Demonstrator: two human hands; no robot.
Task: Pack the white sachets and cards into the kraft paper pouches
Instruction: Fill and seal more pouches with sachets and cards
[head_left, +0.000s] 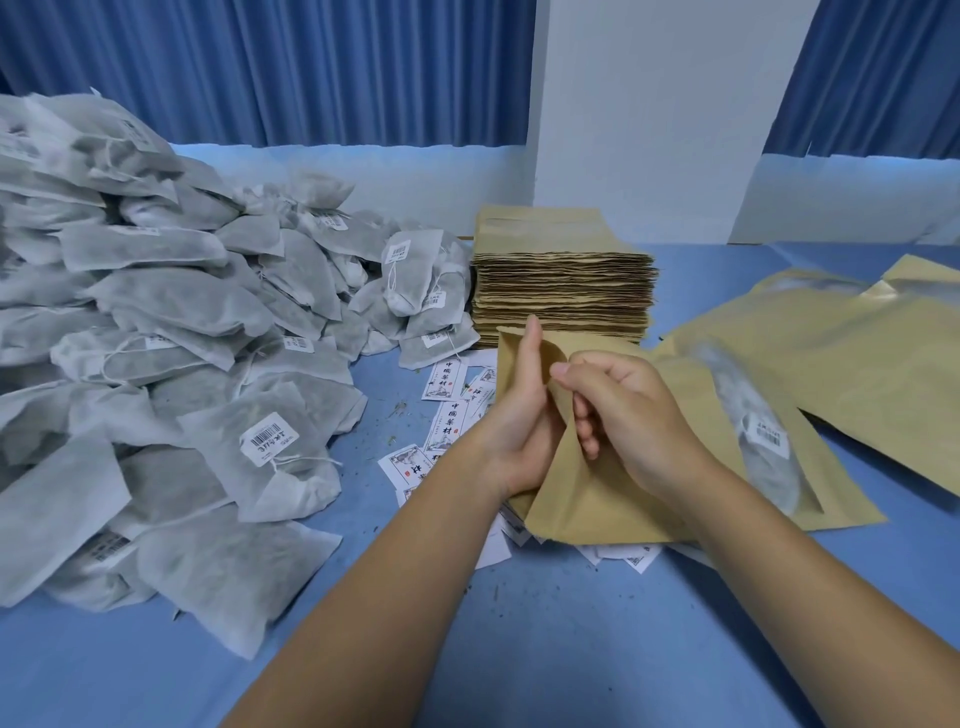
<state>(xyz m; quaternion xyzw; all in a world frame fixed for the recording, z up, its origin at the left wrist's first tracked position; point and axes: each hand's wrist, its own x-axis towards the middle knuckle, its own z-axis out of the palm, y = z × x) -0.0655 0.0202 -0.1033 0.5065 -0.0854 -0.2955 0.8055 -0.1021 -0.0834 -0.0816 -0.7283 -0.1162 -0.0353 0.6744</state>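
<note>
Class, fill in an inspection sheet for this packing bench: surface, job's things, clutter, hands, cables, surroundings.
Surface: blue table, flat, speckled with debris.
Job's things: white sachets heaped at left; cards scattered at centre; stack of kraft pouches behind them; packed pouches lying at right, one window showing a sachet.
Clutter: dark crumbs among the cards.
Hands: left hand grips the held pouch; right hand pinches its mouth edge.
Cables: nothing seen.
Surroundings: blue curtain and white panel behind the table.
</note>
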